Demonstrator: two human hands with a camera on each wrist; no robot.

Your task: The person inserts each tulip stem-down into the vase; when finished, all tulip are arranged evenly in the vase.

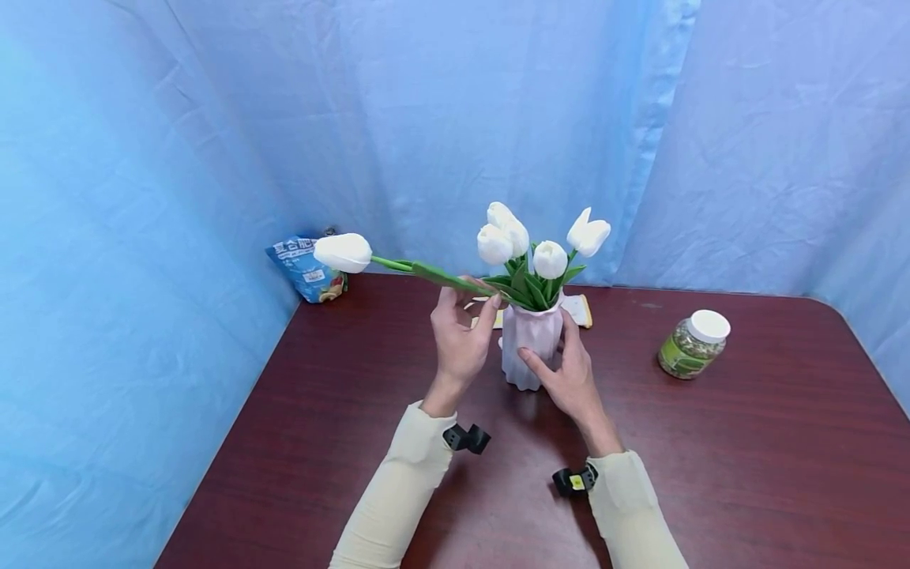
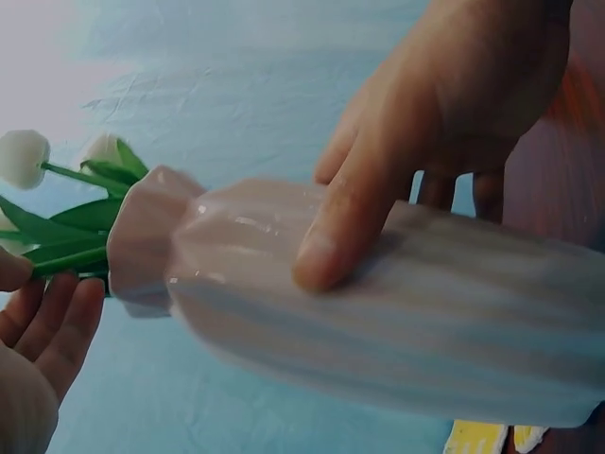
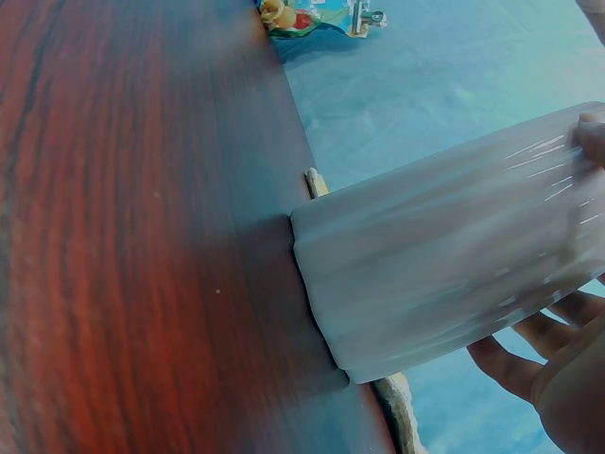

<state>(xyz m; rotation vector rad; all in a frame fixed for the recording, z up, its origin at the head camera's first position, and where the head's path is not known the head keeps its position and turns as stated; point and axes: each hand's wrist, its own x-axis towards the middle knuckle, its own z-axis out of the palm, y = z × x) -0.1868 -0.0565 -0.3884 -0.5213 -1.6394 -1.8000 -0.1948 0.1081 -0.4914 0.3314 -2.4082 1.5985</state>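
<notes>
A pale pink, ribbed vase (image 1: 529, 344) stands on the table with several white tulips (image 1: 550, 259) and green leaves in its mouth. My right hand (image 1: 569, 378) grips the vase's side, thumb at the front and fingers around the far side. My left hand (image 1: 460, 340) pinches the stem of one more white tulip (image 1: 343, 253) beside the vase's rim. That tulip lies almost level, its bloom pointing left. In the left wrist view its green stem (image 2: 71, 263) runs between thumb and fingers toward the vase mouth; leaves hide the stem's end.
A blue printed bag (image 1: 306, 269) leans at the table's back left corner, and a metal clip on it shows in the right wrist view. To the right stands a jar (image 1: 693, 345) with a white lid. A flat white-and-yellow item (image 1: 579, 310) lies behind the vase.
</notes>
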